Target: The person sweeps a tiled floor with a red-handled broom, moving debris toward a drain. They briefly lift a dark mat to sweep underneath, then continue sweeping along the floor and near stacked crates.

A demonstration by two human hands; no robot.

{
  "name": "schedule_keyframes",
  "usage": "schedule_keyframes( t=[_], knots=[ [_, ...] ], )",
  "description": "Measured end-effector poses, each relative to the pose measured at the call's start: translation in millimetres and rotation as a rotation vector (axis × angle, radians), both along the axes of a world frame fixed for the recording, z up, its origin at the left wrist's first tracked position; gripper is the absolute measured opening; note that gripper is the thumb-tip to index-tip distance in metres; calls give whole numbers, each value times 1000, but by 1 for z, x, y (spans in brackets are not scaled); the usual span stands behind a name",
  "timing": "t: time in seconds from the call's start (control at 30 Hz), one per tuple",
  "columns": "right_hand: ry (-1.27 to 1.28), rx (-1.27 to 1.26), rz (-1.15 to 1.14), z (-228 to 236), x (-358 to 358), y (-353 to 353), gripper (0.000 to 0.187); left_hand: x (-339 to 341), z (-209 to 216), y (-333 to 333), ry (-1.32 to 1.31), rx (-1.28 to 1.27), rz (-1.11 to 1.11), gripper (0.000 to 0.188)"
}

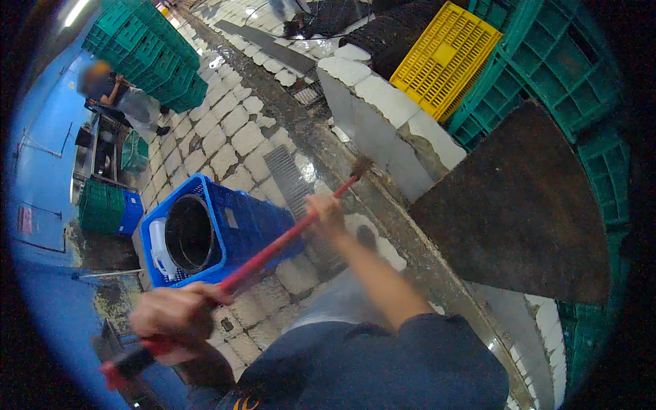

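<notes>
A long red pole (263, 258) slants across in front of me, from the lower left up to a brown bristly end (362, 166), like a broom or brush. My left hand (174, 314), blurred by motion, is closed round the pole near its black and red butt end. Farther up, my right hand (326, 213) grips the same pole with its arm stretched out. The bristles are at the wet gutter (393, 198) beside a low tiled wall; whether they touch it I cannot tell. Under the pole stands a blue crate (256, 222) holding a black bucket (190, 232) and a white plastic container (161, 247).
On the right, a large dark board (516, 212) leans by green crates (560, 61) and a yellow crate (447, 58). A metal floor grate (287, 174) runs through the stone paving. At the far left a person (116, 99) stands beside stacked green crates (147, 55).
</notes>
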State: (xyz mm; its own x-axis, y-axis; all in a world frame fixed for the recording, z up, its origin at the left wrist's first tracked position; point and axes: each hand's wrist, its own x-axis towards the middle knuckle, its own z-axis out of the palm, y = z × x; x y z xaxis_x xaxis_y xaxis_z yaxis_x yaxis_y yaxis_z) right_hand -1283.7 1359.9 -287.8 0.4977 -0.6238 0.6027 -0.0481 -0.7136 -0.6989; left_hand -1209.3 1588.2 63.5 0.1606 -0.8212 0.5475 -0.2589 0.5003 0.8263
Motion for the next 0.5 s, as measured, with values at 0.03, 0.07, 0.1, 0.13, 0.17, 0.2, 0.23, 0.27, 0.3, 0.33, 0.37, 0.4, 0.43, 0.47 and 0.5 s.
schedule_keyframes(
  t=[0.03,0.07,0.1,0.13,0.17,0.2,0.23,0.27,0.3,0.33,0.37,0.4,0.43,0.47,0.5],
  knots=[
    [48,20,47,6,5,6,15,17,14,11,-23,31,37,37],
    [85,1,124,15,8,13,14,33,28,19,46,-49,-27,33],
    [120,-20,200,25,6,18,12,47,51,30,91,21,-13,27],
    [143,-23,235,34,3,26,11,58,70,34,134,-85,-5,22],
    [167,-24,269,41,-3,31,11,67,84,33,142,-117,-10,20],
    [183,-20,316,44,-8,32,11,73,86,24,244,-158,166,22],
    [202,15,290,43,-10,28,11,73,88,13,342,-202,294,25],
    [210,56,273,39,-12,19,12,71,75,-4,435,-213,295,27],
    [220,113,285,34,-12,9,13,68,66,-24,409,-193,421,29],
    [312,146,245,24,-10,-9,13,63,37,-48,381,-149,418,29],
    [216,141,179,13,-1,-28,14,56,19,-66,351,-68,429,28],
    [159,149,136,5,8,-49,14,49,5,-80,260,-69,297,28],
    [96,199,71,3,9,-60,15,42,1,-87,168,-28,189,27],
    [108,209,81,3,13,-67,16,42,3,-90,93,50,105,26],
    [134,166,180,7,10,-67,16,40,9,-89,100,0,108,26]
  ],
)
